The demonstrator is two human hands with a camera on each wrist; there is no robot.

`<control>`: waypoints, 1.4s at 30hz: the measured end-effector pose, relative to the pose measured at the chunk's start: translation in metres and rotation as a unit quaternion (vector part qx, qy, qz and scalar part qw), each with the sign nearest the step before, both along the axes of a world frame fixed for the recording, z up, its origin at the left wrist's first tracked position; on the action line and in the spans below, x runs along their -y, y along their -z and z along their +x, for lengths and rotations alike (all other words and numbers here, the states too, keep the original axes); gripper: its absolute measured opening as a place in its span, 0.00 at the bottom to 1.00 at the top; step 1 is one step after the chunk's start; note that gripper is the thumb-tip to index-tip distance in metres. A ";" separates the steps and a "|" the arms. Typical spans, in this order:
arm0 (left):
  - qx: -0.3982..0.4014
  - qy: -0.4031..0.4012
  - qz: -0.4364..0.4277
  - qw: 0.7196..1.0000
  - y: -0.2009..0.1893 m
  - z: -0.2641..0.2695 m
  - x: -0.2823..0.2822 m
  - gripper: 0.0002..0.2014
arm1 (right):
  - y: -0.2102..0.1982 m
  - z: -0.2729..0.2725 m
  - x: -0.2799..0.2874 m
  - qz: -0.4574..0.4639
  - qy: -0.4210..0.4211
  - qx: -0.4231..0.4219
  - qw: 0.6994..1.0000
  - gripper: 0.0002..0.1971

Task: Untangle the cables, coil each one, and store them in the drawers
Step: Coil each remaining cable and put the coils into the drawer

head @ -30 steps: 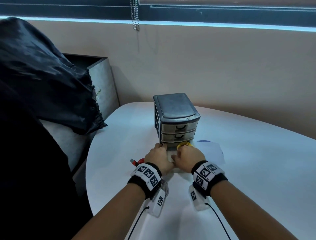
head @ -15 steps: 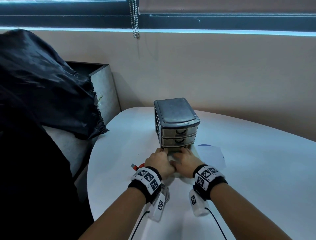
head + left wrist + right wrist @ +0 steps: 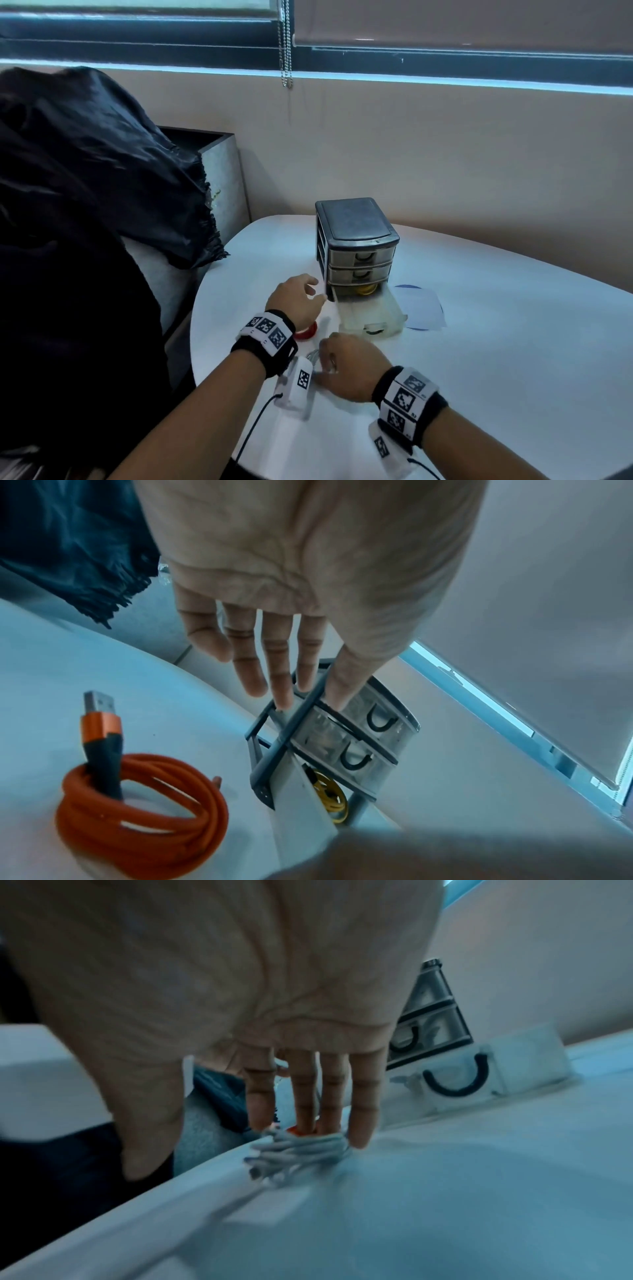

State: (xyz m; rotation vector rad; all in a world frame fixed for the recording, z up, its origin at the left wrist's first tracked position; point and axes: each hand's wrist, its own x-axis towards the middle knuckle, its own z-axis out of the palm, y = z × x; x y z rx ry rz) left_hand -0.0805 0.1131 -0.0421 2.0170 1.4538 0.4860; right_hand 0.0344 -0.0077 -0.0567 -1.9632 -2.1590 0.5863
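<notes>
White coil next for the open bottom drawer

Right hand, fingers straight, touches the light, springy white coil near the table's front-left edge; pinch across all loops. Left hand, spread, holds nothing.

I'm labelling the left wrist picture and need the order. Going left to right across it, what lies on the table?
Orange coiled cable → grey drawer unit, its bottom drawer pulled out with a yellow coiled cable inside. The left hand reaches over with straight fingers.
</notes>
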 end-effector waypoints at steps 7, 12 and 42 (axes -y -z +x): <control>0.003 -0.010 0.013 1.000 -0.006 -0.004 0.012 0.15 | 0.026 -0.020 0.011 0.064 -0.027 0.084 0.994 0.24; 0.004 -0.001 0.007 1.000 -0.005 0.006 0.015 0.14 | 0.032 -0.015 0.006 0.050 -0.013 0.062 0.997 0.25; -0.075 0.100 0.033 0.992 0.031 0.035 0.002 0.37 | 0.007 0.061 -0.060 -0.013 0.146 0.071 0.987 0.22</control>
